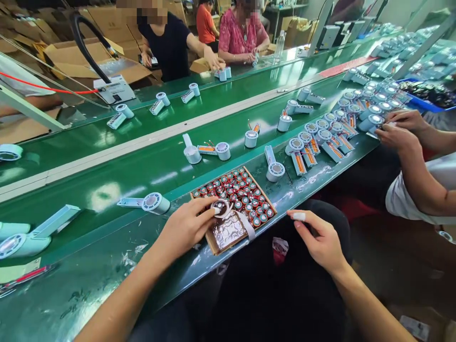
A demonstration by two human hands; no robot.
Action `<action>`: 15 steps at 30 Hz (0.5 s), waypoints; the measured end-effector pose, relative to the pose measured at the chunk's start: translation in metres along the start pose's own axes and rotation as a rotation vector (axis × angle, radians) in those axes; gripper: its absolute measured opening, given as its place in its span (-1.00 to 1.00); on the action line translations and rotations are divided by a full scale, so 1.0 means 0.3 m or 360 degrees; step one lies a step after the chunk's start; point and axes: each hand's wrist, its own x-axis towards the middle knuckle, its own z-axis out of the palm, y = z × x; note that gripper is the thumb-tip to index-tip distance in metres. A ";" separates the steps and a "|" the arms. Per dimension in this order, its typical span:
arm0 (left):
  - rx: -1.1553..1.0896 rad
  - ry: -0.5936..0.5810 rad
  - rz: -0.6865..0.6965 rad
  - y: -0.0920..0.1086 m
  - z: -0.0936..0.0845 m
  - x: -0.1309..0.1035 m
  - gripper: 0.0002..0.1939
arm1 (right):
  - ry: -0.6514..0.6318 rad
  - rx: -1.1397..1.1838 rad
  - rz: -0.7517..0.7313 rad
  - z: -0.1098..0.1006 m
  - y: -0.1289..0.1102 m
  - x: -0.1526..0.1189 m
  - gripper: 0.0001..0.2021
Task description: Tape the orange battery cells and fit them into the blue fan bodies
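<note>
My left hand reaches over a shallow cardboard tray at the bench edge. Its thumb and fingertips are closed on a white ring that looks like a roll of tape. Several small round cylinders with red rims and wires fill much of the tray. Bubbled clear plastic covers the near corner, and a white strip hangs over the front side. Right of the tray, my right hand is in the air, thumb and index finger apart, with nothing visible between them. White tape wraps its index finger.
Beyond the tray runs a green conveyor carrying pale blue fan-like housings. More housings with orange parts crowd the bench to the right. A co-worker's hands work there, near a blue bin. Other people sit across the belt.
</note>
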 end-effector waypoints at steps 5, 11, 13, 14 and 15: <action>0.0226 0.0412 0.0053 0.114 -0.011 -0.010 -0.88 | -0.0537 0.0596 0.0340 0.129 -0.183 0.075 -0.45; 0.0528 0.0322 0.0146 0.101 -0.080 -0.052 -0.92 | -0.1248 0.0538 0.0224 0.266 -0.299 0.048 -0.56; 0.0541 0.0306 0.0087 0.062 -0.074 -0.100 -0.94 | -0.1495 0.0392 0.0067 0.264 -0.292 0.030 -0.65; 0.0508 0.0283 0.0062 0.047 -0.066 -0.124 -0.95 | -0.1591 0.0336 -0.0011 0.256 -0.284 0.033 -0.72; 0.0469 0.0261 0.0037 0.038 -0.055 -0.146 -0.94 | -0.1591 0.0274 -0.0075 0.246 -0.274 0.046 -0.76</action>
